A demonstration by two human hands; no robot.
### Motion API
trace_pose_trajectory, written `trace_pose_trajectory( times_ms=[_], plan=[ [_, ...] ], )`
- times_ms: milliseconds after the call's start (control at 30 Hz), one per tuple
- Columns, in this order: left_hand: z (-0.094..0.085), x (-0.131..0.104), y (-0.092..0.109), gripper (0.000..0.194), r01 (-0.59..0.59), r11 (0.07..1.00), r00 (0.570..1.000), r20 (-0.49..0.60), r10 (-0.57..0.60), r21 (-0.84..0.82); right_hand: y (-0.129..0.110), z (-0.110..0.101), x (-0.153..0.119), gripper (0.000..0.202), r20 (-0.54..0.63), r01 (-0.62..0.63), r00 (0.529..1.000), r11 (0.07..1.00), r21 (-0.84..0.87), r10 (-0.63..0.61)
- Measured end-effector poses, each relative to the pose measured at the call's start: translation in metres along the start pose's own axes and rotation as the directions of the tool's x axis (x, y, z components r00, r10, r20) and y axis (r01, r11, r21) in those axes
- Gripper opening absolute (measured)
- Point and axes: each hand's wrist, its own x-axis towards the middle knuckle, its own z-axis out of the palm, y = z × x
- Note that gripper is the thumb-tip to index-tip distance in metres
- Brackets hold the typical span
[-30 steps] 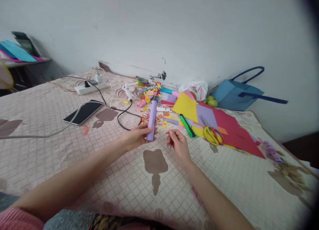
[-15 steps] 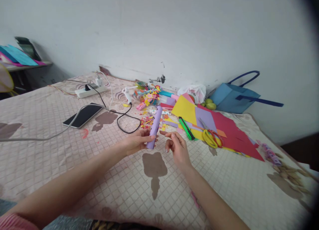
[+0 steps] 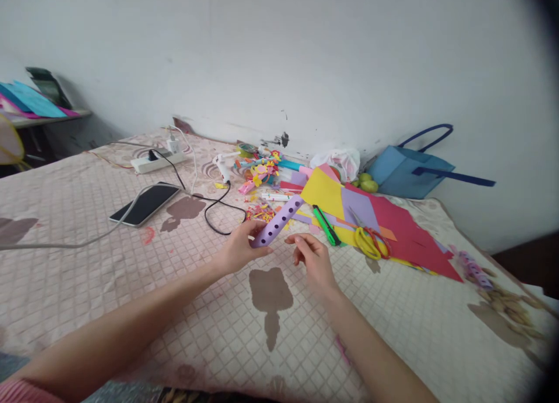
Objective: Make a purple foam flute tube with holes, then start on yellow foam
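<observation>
- My left grip [image 3: 239,247] is closed around the lower end of a purple paper tube [image 3: 279,221], thumb along the near side and fingers behind it.
- The tube is over the middle of the surface [image 3: 209,327], tilted, its free end pointing toward the far edge and to the right; a row of dark round spots runs along the side turned to me.
- My right grip [image 3: 314,257] is released, its fingers loosely curled, just beside the tube and apart from it.
- Small paper scraps [image 3: 262,212] lie beyond my left grip, toward the far edge.
- To the right of the tube lies a green box cutter [image 3: 325,225], near my right grip.
- Farther toward the right edge, scissors [image 3: 367,244] with a yellow handle lie against a red-orange handle; whether that is one pair or two I cannot tell.
- Under and around them spread coloured sheets, a yellow sheet [image 3: 323,190] and a large red sheet [image 3: 410,234] among them.
- A blue bag [image 3: 406,173] stands at the far right corner.
- Toward the far edge, left of the scraps, sits a white glue gun [image 3: 222,169], its black cord [image 3: 207,214] looping across the surface.
- A dark-screened tablet [image 3: 146,204] lies on the left part, a grey cable crossing it.
</observation>
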Motion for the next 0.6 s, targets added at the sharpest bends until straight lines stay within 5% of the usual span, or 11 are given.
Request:
trace_pose_trajectory(
  times_ms=[167,300,433,600],
  plan=[
    [-0.001,-0.001,0.006,0.048,-0.051,0.984,0.997,-0.053,0.061,0.168,0.001,-0.005,0.005,0.021,-0.036,0.011,0.999,1.0,-0.021,-0.011],
    [-0.001,0.0,0.008,0.047,0.136,0.991,0.99,0.048,-0.136,-0.014,0.003,-0.007,0.006,0.035,-0.074,0.0,0.997,1.0,-0.022,-0.002],
    [-0.002,-0.001,0.011,0.036,0.467,0.818,0.867,0.355,-0.349,-0.337,0.005,-0.01,0.008,0.044,-0.088,-0.009,0.996,0.999,-0.037,0.006],
    [0.001,-0.007,0.017,0.036,0.619,0.647,0.762,0.54,-0.358,-0.444,0.004,-0.011,0.01,0.03,-0.044,-0.012,0.999,0.999,-0.033,0.011]
  ],
)
